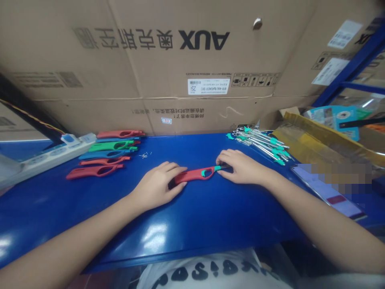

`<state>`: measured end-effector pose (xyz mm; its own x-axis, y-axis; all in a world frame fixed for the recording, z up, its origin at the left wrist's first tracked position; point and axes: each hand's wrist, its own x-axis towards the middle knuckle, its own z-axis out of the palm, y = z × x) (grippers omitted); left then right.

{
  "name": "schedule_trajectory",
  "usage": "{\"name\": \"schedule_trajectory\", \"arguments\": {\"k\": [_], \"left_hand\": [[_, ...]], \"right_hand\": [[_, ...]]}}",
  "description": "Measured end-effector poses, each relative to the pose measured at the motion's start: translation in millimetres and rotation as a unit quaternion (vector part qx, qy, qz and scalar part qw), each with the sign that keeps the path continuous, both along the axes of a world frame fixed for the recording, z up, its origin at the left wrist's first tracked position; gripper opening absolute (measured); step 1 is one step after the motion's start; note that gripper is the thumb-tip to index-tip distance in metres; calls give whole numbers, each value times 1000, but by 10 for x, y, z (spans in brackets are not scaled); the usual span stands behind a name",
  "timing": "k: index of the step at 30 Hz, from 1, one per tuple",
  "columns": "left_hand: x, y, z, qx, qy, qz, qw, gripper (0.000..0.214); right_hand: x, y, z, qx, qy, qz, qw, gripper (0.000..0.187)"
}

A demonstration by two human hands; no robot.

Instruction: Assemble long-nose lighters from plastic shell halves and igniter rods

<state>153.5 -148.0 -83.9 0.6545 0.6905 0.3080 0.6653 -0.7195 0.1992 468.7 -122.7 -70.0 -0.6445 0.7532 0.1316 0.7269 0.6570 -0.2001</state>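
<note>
A red plastic lighter casing (195,175) with a teal trigger lies flat on the blue table (210,212) in the middle. My left hand (158,185) grips its left end, fingers curled over it. My right hand (240,165) pinches the right end, where a teal piece and a thin metal tube stick out. Both hands rest on the tabletop.
Several red, green and blue casings (106,158) lie in a row at the left, beside a white power strip (45,154). A pile of metal tubes with teal ends (263,142) sits at the right. A phone (327,190) lies far right. Large cardboard boxes (180,60) stand behind.
</note>
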Motion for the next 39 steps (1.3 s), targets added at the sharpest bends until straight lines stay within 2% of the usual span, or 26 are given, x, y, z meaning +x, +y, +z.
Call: {"name": "schedule_trajectory", "arguments": {"k": [6,10,20,24,30,33,35,36,37,39], "left_hand": [[-10,-8,9,-34,-22,20,999,35],[-24,22,-6,-68,-49,19,996,33],[-18,43,-40,-146,-111,27,983,29],[-11,24,-35,-140,-105,26,984,28],[-48,52,-31,-74,-48,3,996,31],[-53,64,-24,-51,-26,5,998,31],[-44,64,-25,-46,-22,3,999,31],[-37,62,-28,-43,-22,2,999,31],[-29,60,-35,-40,-22,0,999,31],[-16,55,-54,-33,-26,-1,999,34]], "right_hand": [[-35,14,-40,0,24,34,999,18],[-60,25,-72,1,30,49,998,15],[-6,72,-143,62,55,114,990,14],[-4,57,-107,65,32,108,992,15],[-50,-6,-29,-8,18,73,997,18],[-5,42,39,-10,32,72,997,23],[108,163,121,19,16,-24,999,28],[195,251,171,41,-4,-110,993,31],[300,350,226,52,-44,-231,971,33],[547,561,332,59,-71,-355,930,42]]}}
